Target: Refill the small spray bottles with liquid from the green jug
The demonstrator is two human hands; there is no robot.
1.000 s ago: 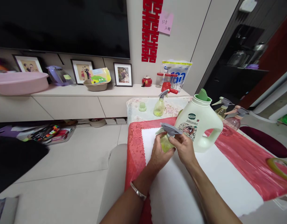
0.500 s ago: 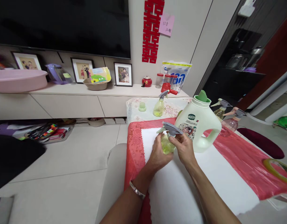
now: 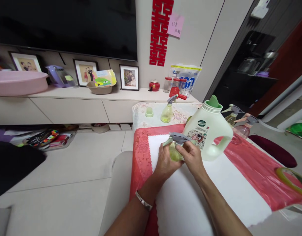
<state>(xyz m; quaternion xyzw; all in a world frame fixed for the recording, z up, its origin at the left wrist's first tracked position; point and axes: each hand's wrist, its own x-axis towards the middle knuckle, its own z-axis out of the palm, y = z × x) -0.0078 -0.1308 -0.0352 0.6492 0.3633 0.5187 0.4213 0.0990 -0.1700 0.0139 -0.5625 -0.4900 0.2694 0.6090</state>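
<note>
A small spray bottle with yellow-green liquid and a grey trigger head is held upright above the white mat. My left hand wraps round its body. At the neck, just under the trigger head, my right hand pinches with thumb and fingers. Close behind on the right stands a large pale green jug, its mouth uncapped with a green piece sticking out of it. Another spray bottle with similar liquid stands farther back, and a light green cap sits left of it.
Right of the jug stand two more spray bottles, one pink, one yellowish. A roll of tape lies at the table's right edge. Behind runs a low cabinet with framed photos and jars. A maroon stool is at the right.
The spray bottle in my hands has dropped slightly, and its trigger head has turned a little. Both hands keep their hold; the other things stay in place.
</note>
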